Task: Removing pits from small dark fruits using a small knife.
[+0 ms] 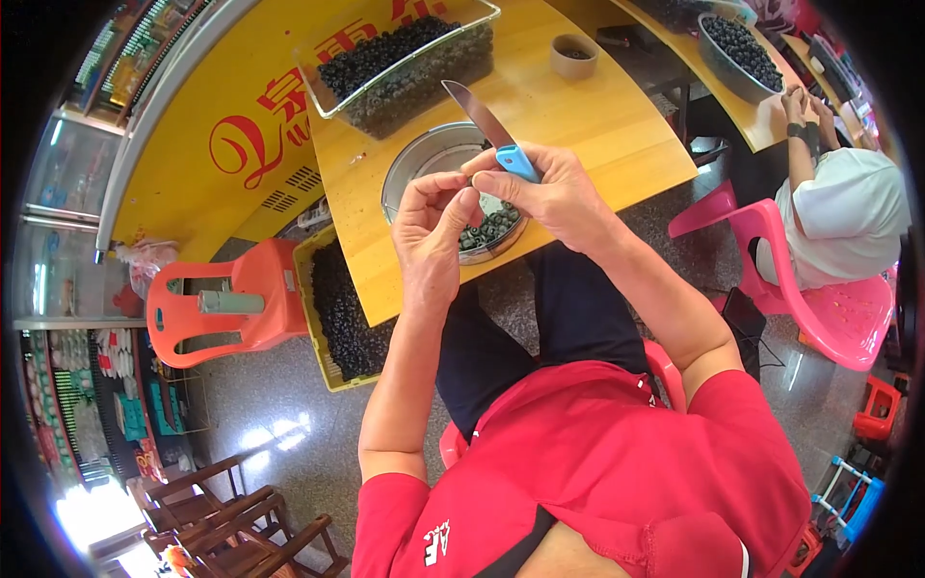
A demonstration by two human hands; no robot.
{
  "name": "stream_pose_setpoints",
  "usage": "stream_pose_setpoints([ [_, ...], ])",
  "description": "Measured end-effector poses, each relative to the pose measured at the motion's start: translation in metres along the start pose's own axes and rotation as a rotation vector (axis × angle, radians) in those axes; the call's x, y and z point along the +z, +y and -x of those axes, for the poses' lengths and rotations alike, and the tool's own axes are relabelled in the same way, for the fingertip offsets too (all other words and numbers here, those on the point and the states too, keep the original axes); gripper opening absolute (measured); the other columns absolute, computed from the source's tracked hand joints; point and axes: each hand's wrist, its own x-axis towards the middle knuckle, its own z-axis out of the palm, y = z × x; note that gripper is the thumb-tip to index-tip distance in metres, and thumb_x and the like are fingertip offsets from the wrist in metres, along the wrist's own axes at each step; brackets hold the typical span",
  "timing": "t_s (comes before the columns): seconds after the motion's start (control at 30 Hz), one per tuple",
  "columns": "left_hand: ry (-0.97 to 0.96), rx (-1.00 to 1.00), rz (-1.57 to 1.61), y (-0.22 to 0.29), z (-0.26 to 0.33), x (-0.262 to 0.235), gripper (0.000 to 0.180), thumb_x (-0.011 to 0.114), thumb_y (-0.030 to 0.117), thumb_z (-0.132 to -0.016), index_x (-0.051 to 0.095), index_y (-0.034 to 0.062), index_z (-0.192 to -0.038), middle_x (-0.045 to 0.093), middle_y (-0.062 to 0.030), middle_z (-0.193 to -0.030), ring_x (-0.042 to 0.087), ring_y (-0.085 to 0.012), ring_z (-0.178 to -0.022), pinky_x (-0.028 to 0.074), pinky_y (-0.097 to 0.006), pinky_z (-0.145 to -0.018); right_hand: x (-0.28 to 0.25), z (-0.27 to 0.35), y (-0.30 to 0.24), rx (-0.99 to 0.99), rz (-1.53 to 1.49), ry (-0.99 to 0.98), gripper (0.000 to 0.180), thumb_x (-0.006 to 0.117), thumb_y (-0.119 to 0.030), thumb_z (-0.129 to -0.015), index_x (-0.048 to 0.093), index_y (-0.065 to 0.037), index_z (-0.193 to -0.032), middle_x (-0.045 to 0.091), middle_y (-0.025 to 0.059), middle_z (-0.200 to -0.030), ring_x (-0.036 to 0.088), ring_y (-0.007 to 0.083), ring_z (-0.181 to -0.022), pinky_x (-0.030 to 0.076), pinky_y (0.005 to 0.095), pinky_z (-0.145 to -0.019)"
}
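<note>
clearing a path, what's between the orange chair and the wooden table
A yellow crate of small dark pieces, seen in the head view.

Your one view comes from the left of the two fisheye cameras on your head, looking steeply down over your shirt (617,453) and across the near edge of the desk (597,116). It sits close above your left hand (432,228) and right hand (557,196), which fall near mid-view. That near edge slants, its right corner higher in frame than its left; the wide lens also takes in floor (231,387) on both sides, bending straight lines toward the rim.
</note>
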Motion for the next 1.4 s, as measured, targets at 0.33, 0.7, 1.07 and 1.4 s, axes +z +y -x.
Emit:
stream_pose_setpoints([
  [0.33,0.012,-0.057,-0.164,0.006,0.009,0.006,0.022,0.065,0.006,-0.088,0.062,-0.0018,-0.109,0.064,-0.0038,-0.089,0.059,-0.0095,-0.073,0.048,-0.022,-0.067,0.0,0.003,-0.007,0.121,-0.075,0.025,0.023,0.072,-0.025,-0.085,0.066,-0.006,-0.095,0.056,-0.0055,-0.071,0.042,0.0001,-0.055,0.03,0.0165,-0.046],
  [0.7,0.03,-0.02,-0.24,0.005,0.008,0.003,0.022,0.064,0.009,-0.09,0.063,-0.0025,-0.109,0.063,-0.0032,-0.082,0.056,-0.008,-0.069,0.045,-0.02,-0.065,0.0,0.001,-0.008,0.194,-0.069,0.01,0.018,0.069,-0.024,-0.087,0.065,-0.008,-0.091,0.058,-0.005,-0.073,0.045,0.0005,-0.059,0.032,0.018,-0.049],
  [1.07,-0.011,0.074,-0.297,-0.003,0.012,0.004,0.017,0.06,0.003,-0.091,0.062,-0.0025,-0.107,0.059,-0.0045,-0.095,0.056,-0.0085,-0.075,0.047,-0.022,-0.068,-0.004,0.001,-0.003,0.268,-0.128,-0.001,0.016,0.065,-0.024,-0.088,0.065,-0.008,-0.089,0.057,-0.0051,-0.07,0.038,-0.0004,-0.051,0.027,0.017,-0.046],
  [1.4,0.022,0.051,-0.369,-0.002,0.012,0.005,0.016,0.062,0.005,-0.091,0.062,-0.0014,-0.105,0.058,-0.0029,-0.095,0.056,-0.0079,-0.074,0.047,-0.021,-0.067,-0.007,-0.001,0.002,0.242,-0.062,-0.023,0.02,0.068,-0.027,-0.087,0.064,-0.007,-0.09,0.056,-0.005,-0.069,0.039,0.0,-0.053,0.028,0.017,-0.046],
])
